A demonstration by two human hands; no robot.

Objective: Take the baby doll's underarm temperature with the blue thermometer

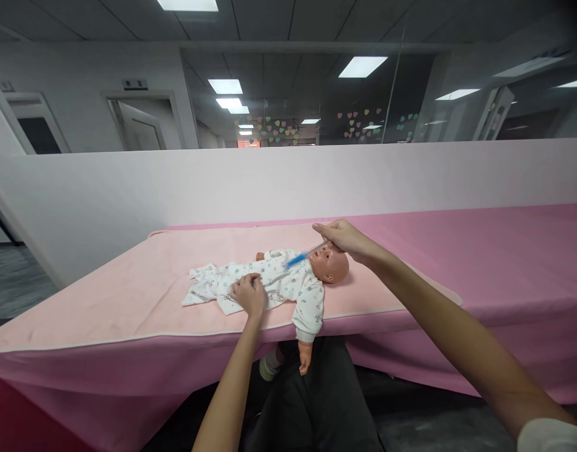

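Note:
A baby doll (pixel 329 267) lies on its back, head to the right, in a white patterned outfit (pixel 279 276). One of its arms (pixel 305 358) hangs over the table's front edge. Above the doll's face, my right hand (pixel 342 238) is closed around the upper end of a thin stick with a blue end (pixel 296 260). That blue end is blurred and slants down over the doll's chest; its exact kind is unclear. My left hand (pixel 249 292) rests on the lower part of the outfit with its fingers curled in. Whatever those fingers hold, if anything, is hidden.
Under the doll is a peach mat (pixel 128 295) with a pale edge, spread over a pink tablecloth (pixel 505 263). A white low wall (pixel 269 188) with glass above it stands behind the table. My legs (pixel 316 402) are below the front edge.

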